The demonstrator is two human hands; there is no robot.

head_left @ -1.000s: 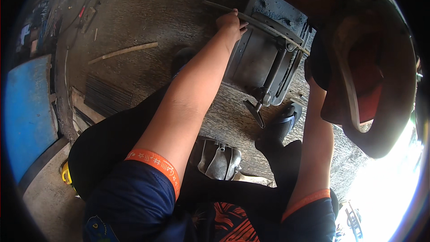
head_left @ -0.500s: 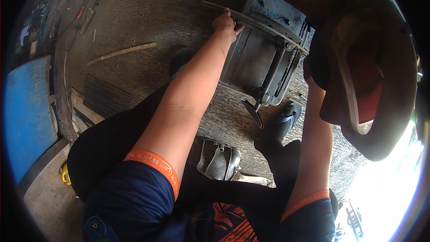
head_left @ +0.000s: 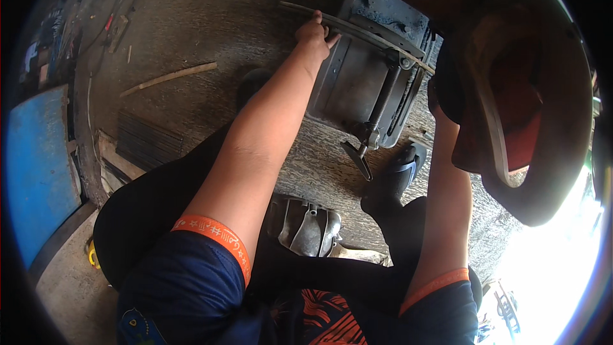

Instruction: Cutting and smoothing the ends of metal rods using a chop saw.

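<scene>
In the head view a cut-off saw stands on the floor in front of me, with a dark metal base (head_left: 354, 83) and a screw clamp (head_left: 385, 97). A long thin bar (head_left: 370, 36) lies slantwise across the base, at the clamp's jaw. My left hand (head_left: 313, 35) is closed around the bar near its far left end, thumb pointing out to the right. Above the base's right side hangs the saw's big dark guard (head_left: 562, 134), with red showing inside. My right forearm (head_left: 449, 198) reaches up behind it; the saw head hides my right hand.
A thin strip (head_left: 169, 78) and a dark slatted piece (head_left: 148, 140) lie on the worn floor at left. Farther left leans a blue panel (head_left: 38, 166). My shod foot (head_left: 401, 169) is close to the clamp's crank handle (head_left: 357, 161). A silvery metal casing (head_left: 310, 230) lies between my legs.
The whole view has shifted slightly, so everything appears a little farther left. My left hand stays on the bar, and my right arm keeps its place beside the saw head.
</scene>
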